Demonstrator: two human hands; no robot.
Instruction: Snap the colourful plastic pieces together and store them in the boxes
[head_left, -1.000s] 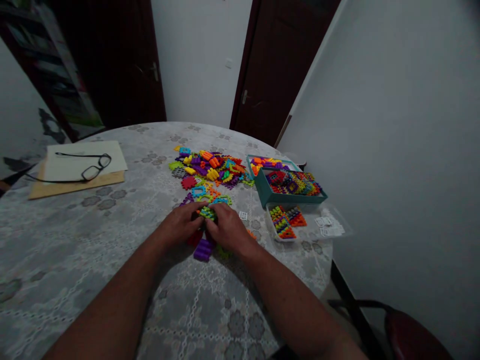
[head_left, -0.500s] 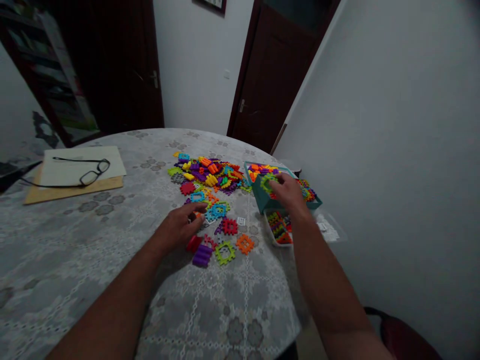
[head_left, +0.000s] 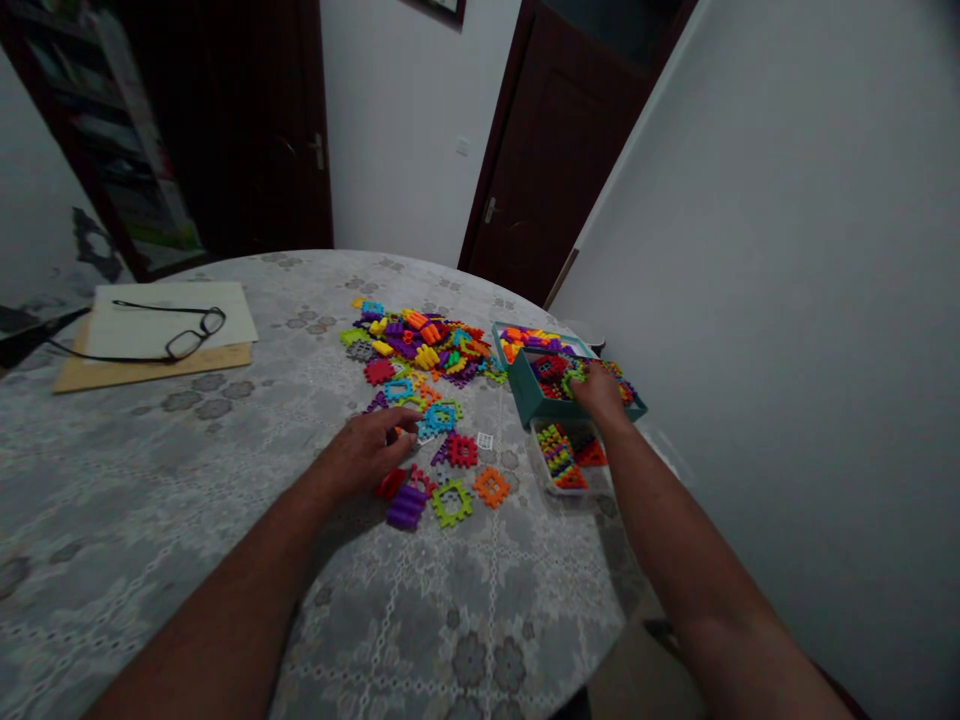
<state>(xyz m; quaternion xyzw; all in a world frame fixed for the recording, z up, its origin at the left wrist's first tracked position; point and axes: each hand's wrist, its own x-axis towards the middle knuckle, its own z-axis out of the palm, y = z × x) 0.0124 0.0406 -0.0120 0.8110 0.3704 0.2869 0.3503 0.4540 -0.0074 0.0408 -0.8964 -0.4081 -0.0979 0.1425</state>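
Observation:
My right hand reaches into the teal box at the table's right side, fingers closed on a green frame-shaped plastic piece among the coloured pieces inside. My left hand rests on the table with fingers curled over small pieces by a blue frame piece. Just in front of it lie a purple ridged block, a red piece, a green frame and an orange frame.
A heap of coloured interlocking pieces lies beyond my left hand. A clear tray of stacked pieces sits in front of the teal box. Glasses rest on papers at far left. Dark doors stand behind; a wall is at right.
My right hand left the cluster by my left hand, carried a green frame piece to the teal box and now has it down inside. My left hand stayed put.

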